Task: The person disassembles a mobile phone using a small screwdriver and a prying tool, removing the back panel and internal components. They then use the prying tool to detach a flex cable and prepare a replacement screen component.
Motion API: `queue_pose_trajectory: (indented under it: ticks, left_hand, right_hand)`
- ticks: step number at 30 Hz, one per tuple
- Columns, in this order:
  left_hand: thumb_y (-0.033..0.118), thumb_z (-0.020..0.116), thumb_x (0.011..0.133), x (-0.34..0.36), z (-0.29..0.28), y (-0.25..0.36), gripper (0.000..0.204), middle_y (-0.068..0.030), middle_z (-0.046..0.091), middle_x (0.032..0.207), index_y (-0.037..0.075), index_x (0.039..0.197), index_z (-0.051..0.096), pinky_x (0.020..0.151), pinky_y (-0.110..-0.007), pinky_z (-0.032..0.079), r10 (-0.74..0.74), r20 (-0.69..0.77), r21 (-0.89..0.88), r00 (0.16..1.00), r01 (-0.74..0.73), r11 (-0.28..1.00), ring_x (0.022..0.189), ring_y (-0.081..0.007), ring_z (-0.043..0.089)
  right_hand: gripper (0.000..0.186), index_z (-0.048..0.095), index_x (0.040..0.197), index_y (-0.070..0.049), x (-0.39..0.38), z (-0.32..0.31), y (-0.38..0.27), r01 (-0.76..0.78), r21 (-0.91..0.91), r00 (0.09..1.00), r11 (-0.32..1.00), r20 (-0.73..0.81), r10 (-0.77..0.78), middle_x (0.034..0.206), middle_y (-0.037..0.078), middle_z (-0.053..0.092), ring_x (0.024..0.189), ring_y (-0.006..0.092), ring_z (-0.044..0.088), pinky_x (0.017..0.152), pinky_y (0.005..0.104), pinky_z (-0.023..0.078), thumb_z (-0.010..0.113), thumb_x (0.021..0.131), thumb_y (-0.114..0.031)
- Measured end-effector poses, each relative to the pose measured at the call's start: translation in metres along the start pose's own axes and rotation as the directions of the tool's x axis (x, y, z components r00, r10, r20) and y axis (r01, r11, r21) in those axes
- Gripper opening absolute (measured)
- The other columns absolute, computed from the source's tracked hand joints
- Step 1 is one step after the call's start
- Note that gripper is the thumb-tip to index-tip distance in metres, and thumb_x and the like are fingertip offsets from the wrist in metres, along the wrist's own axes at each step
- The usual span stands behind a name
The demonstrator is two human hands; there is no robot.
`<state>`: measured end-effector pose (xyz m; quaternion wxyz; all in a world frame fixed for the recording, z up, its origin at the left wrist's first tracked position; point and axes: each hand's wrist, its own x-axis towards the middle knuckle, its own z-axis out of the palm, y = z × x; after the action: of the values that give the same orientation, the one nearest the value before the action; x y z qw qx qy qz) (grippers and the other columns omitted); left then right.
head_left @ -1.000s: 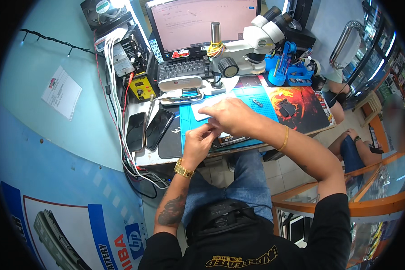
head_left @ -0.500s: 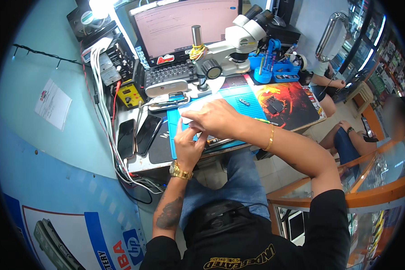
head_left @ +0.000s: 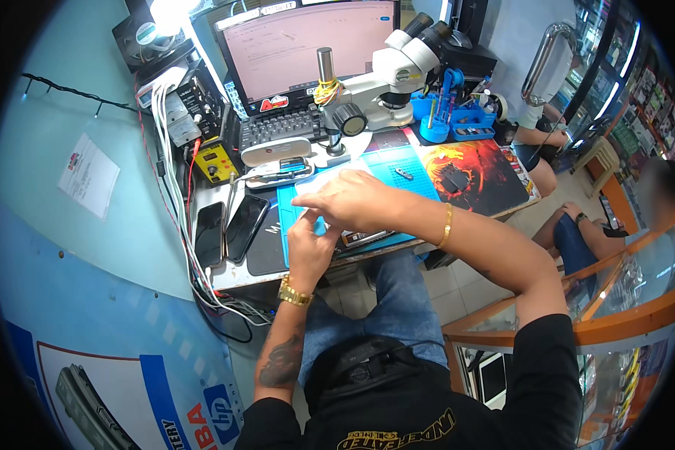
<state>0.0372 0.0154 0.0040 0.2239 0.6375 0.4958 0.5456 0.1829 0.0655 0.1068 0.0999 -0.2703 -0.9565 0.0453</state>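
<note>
Both hands meet over the near edge of the blue work mat (head_left: 397, 169) on the bench. The right hand (head_left: 356, 201) lies palm-down, fingers curled forward, covering most of a dark flat device (head_left: 364, 238) that rests on the mat; only the device's near edge shows below the knuckles. The left hand (head_left: 309, 251) comes up from the bench front with its fingers bent toward the right fingertips, touching at the device's left end. Whether either hand actually pinches the device or only presses on it cannot be told, since the fingertips are hidden beneath the right hand. A gold watch (head_left: 294, 292) sits on the left wrist and a gold bracelet (head_left: 446, 225) on the right. Left of the mat, two dark phones (head_left: 232, 229) lie side by side. Behind the hands stand a stereo microscope (head_left: 397, 75), a keyboard (head_left: 277, 129) and a monitor (head_left: 307, 45). A blue tool holder (head_left: 457, 120) stands at the mat's far right.
</note>
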Motion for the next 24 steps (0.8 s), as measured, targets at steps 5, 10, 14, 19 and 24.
queue_pose_trajectory:
  ticks: [5,10,14,19,24]
  left_hand:
    - [0.010,0.076,0.082,0.002,-0.011,-0.013,0.014,-0.0144,0.072,0.084,-0.001,0.090,0.070,0.072,-0.034,0.051,0.034,0.188,-0.146,0.982,-0.006,0.989,0.083,-0.0234,0.069]
    - [0.007,0.078,0.079,0.003,-0.009,-0.008,0.020,-0.0091,0.074,0.094,0.001,0.096,0.071,0.077,-0.030,0.052,0.010,0.126,-0.016,0.992,-0.008,1.000,0.087,-0.0157,0.068]
    - [0.015,0.083,0.075,-0.001,-0.020,-0.016,0.033,-0.0087,0.071,0.095,0.007,0.105,0.072,0.082,-0.038,0.051,0.104,0.255,0.203,0.961,-0.159,0.966,0.090,-0.0282,0.065]
    - [0.017,0.081,0.078,-0.014,-0.025,-0.016,0.023,-0.0068,0.069,0.099,0.009,0.099,0.077,0.082,-0.040,0.050,-0.007,0.282,0.329,0.959,-0.090,0.940,0.093,-0.0286,0.063]
    - [0.012,0.075,0.082,-0.018,-0.023,-0.014,0.014,-0.0066,0.066,0.099,0.010,0.096,0.078,0.083,-0.040,0.049,-0.018,0.268,0.356,0.963,-0.081,0.931,0.096,-0.0275,0.061]
  right_hand:
    - [0.029,0.064,0.109,-0.011,-0.002,0.000,-0.002,-0.093,0.024,0.995,0.995,0.030,0.092,0.088,0.013,0.070,0.092,0.0348,0.069,0.076,0.0480,0.052,0.071,0.084,-0.024]
    - [0.028,0.067,0.109,-0.011,-0.008,0.003,0.002,-0.019,0.074,1.000,0.997,0.000,0.019,0.086,0.014,0.070,0.091,0.0357,0.069,0.076,0.0486,0.052,0.068,0.087,-0.028]
    - [0.024,0.069,0.106,-0.010,-0.011,-0.006,-0.002,-0.116,0.031,0.993,0.993,0.037,0.115,0.085,0.014,0.070,0.089,0.0357,0.069,0.075,0.0487,0.052,0.068,0.087,-0.025]
    - [0.030,0.068,0.114,-0.009,-0.011,0.001,0.005,0.053,0.031,0.998,0.998,-0.048,-0.051,0.094,0.016,0.072,0.094,0.0353,0.069,0.079,0.0474,0.053,0.068,0.086,-0.019]
    - [0.035,0.066,0.119,-0.009,-0.007,-0.001,0.005,0.024,0.084,0.999,0.996,0.040,-0.028,0.101,0.018,0.071,0.100,0.0348,0.068,0.083,0.0459,0.053,0.069,0.085,-0.015]
